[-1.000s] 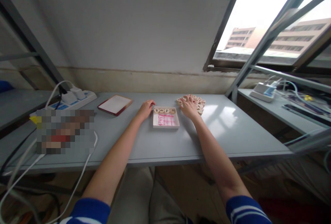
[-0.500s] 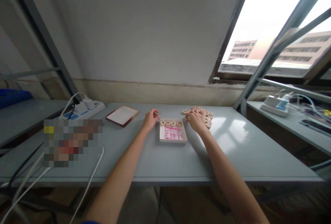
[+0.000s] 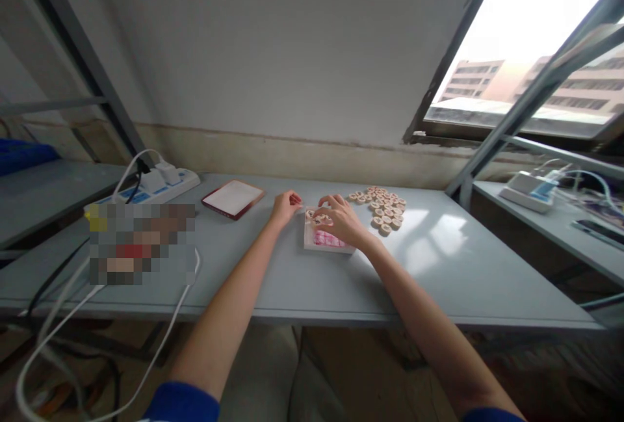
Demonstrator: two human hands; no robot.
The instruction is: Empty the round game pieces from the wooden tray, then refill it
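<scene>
A shallow white box (image 3: 307, 240) sits on the table in front of me, with a pink grid on its floor. Along its far side lie round wooden Chinese chess pieces (image 3: 311, 214), partly covered by my right hand. My right hand (image 3: 341, 219) reaches over the box from the right, its thumb and fingers closed around a chess piece at the row. Beside the box's far left corner, my left hand (image 3: 286, 206) rests with curled fingers and nothing visible in them. Right of the box a loose pile of Chinese chess pieces (image 3: 385, 204) lies on the table.
A dark-red-edged box lid (image 3: 234, 198) lies to the left, its white inside up. Farther left are a power strip (image 3: 182, 183) with plugs, a blurred-out patch and white cables (image 3: 178, 311). Metal frame posts stand at both sides of the table (image 3: 439, 279).
My right hand has moved left from the pile to over the box. My left hand stays beside the box, its fingers more curled. The view has tilted slightly down.
</scene>
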